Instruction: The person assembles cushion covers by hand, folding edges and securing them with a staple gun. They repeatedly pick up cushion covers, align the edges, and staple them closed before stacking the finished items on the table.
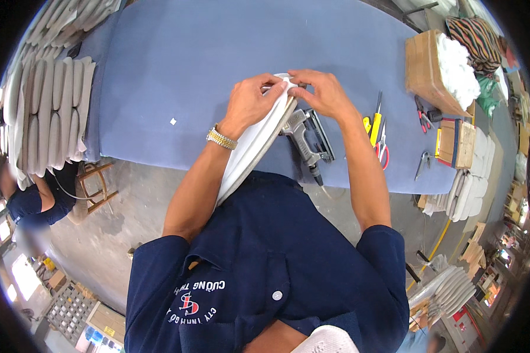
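A long padded panel with white fabric and a greyish edge rests on the blue-covered table and slants back against my body. My left hand pinches the white fabric at the panel's far end, thumb and fingers together. From the other side, my right hand grips the same end, its fingertips close to those of the left. A metal staple gun with a hose lies on the table just right of the panel, below my right hand, and neither hand touches it.
Right of my forearm lie a yellow-handled screwdriver, red-handled scissors, red pliers and grey pliers. A cardboard box of white stuffing stands far right. Stacked grey pads rise at left, near another person.
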`<state>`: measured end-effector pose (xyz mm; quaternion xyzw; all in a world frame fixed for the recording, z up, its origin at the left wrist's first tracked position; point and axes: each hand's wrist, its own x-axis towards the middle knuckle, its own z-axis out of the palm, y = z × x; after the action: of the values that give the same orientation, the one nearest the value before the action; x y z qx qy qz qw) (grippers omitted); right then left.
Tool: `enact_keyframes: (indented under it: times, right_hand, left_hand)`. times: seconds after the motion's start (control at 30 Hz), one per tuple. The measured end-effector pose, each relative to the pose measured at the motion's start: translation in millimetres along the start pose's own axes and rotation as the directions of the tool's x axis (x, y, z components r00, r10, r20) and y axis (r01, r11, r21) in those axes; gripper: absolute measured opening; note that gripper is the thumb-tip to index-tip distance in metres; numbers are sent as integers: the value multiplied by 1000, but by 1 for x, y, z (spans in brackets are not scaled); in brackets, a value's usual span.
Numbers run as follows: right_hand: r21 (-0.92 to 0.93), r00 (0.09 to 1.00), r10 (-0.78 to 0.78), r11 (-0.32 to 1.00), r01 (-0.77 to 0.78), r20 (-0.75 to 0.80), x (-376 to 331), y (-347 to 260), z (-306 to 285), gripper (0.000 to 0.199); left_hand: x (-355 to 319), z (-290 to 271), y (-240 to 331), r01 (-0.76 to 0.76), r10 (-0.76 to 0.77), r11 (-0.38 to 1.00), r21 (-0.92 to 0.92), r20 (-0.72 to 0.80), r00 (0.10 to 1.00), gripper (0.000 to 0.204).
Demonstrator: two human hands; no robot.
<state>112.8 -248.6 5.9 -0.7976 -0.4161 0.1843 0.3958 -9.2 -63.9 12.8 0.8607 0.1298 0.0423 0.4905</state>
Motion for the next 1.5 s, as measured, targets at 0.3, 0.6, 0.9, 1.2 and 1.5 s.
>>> enact_keyframes:
  times: [0.3, 0.6, 0.9, 1.2, 1.5]
  right_hand:
    - [-79, 991, 129, 989, -127, 20, 16, 7, -3, 23]
    - [-103, 975, 216, 972, -209, 59, 19, 14, -10, 20]
    - [-49, 962, 267, 963, -265, 59, 21, 19, -9, 18]
    - [50, 964, 266, 963, -266, 9, 18, 22, -5, 21]
    - [-10, 974, 224, 975, -224, 23, 18, 32, -4, 26]
  left_hand:
    - [16, 8, -4, -14, -13, 988, 151, 179, 984, 48]
    - [32, 30, 0, 3, -54, 949, 315, 151, 987, 25]
    - [33, 33, 3, -12, -33, 950, 312, 140, 990, 26]
    - [40, 39, 0, -60, -16, 923, 381, 194, 981, 29]
    - [37, 41, -1, -15, -47, 926, 378, 153, 987, 37]
